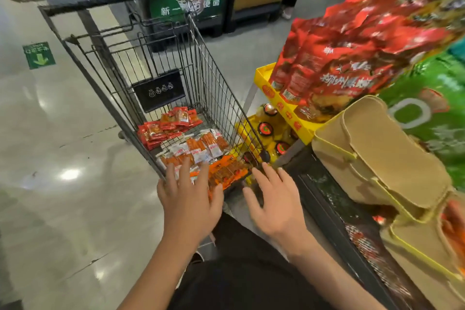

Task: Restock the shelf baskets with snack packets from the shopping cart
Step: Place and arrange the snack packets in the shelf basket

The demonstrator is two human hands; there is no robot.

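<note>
Several groups of snack packets remain in the shopping cart, at centre frame, so by the look of it the restocking is unfinished. A cluster of red packets lies toward the far side of the cart floor. Below it in the frame sits a row of orange-and-white packets, and nearest the person a stack of orange packets lies at the cart's near end.

Both hands are over that near end, fingers spread and holding nothing. The left hand hovers over, or may just touch, the orange-and-white packets; contact cannot be confirmed. The right hand lies just beside the orange stack, at the cart's right corner, well apart from the left.

The shelf baskets sit at the right of the frame. The tan basket at centre right shows no contents from this angle; its interior is largely hidden. A lower basket at the bottom right edge shows orange packets inside, blurred, which suggests some stock is already placed.

Large red bags stand in a yellow tray at upper right, with green bags beside them.

Judgement: a pick-up from the cart is being prepared; the cart's packets are still to be transferred.
</note>
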